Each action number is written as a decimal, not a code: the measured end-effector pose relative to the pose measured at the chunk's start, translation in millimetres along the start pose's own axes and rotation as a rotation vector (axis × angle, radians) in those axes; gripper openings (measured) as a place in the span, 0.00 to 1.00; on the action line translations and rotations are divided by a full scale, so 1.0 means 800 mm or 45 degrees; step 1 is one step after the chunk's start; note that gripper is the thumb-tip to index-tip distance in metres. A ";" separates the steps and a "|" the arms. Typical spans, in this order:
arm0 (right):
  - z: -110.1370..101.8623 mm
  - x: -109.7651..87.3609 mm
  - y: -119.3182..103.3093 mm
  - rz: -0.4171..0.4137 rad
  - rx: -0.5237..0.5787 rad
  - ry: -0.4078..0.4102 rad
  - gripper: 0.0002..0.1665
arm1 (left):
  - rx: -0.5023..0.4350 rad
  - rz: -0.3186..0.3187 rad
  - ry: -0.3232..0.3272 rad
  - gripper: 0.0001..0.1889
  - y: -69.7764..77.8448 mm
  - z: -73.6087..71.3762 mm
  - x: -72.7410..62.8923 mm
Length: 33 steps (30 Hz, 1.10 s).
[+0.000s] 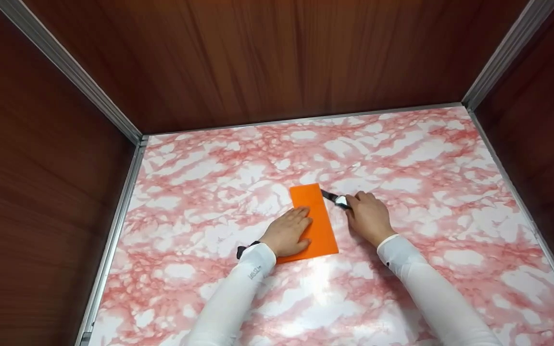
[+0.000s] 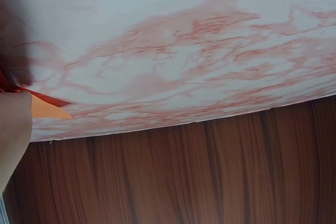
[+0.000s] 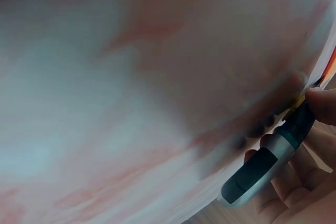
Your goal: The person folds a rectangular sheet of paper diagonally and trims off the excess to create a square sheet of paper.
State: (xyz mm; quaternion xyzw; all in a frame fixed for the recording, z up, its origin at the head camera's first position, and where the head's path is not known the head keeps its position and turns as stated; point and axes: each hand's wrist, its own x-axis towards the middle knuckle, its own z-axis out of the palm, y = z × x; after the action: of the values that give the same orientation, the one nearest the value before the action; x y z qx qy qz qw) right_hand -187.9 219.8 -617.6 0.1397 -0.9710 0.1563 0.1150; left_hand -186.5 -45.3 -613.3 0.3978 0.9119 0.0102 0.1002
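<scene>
A folded sheet of orange paper (image 1: 322, 230) lies on the table, its long side running away from me. My left hand (image 1: 286, 233) rests on its left part with the fingers spread, pressing it down. In the left wrist view, a pointed corner of the orange paper (image 2: 50, 109) shows beside the hand. My right hand (image 1: 369, 216) grips a utility knife (image 1: 340, 201), whose dark blade end points at the paper's right edge near the far corner. The right wrist view shows the knife's silver and dark handle (image 3: 257, 169) within the curled fingers; its tip is hard to see there.
The tabletop (image 1: 200, 230) has a red and white marbled pattern. Dark wood-look panels (image 1: 267, 62) stand along its back and both sides, joined by metal corner rails (image 1: 75, 72). A dark band (image 1: 247, 250) circles the left wrist.
</scene>
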 end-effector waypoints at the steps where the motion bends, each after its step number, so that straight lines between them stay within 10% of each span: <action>1: 0.001 0.002 -0.001 0.001 -0.004 -0.007 0.23 | 0.000 0.001 0.001 0.32 0.000 0.000 0.000; 33: 0.008 0.032 -0.011 0.002 -0.033 -0.028 0.20 | -0.019 -0.021 -0.006 0.32 0.001 -0.001 -0.001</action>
State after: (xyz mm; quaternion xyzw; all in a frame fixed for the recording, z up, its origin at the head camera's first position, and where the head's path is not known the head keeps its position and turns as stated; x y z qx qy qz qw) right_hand -210.3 203.5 -614.5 0.1394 -0.9742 0.1422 0.1061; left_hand -185.6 -44.9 -612.1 0.3894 0.9149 0.0152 0.1053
